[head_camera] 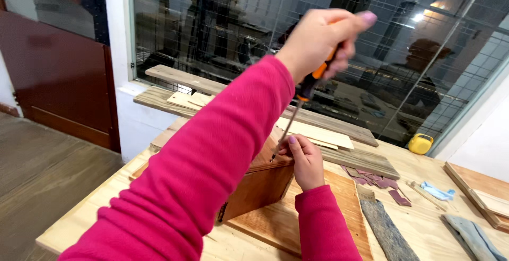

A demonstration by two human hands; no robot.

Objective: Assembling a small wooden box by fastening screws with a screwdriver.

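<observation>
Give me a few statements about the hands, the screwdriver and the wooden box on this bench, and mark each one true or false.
1. The left hand grips a screwdriver with an orange and black handle. True.
2. The screwdriver's tip points down at the top edge of the wooden box. True.
3. The right hand is lifted clear of the box. False: it rests on the box's top edge, beside the tip.
4. A yellow tape measure lies on the box. False: it sits at the far side of the workbench, near the window.
5. Both sleeves are blue. False: they are pink.
</observation>
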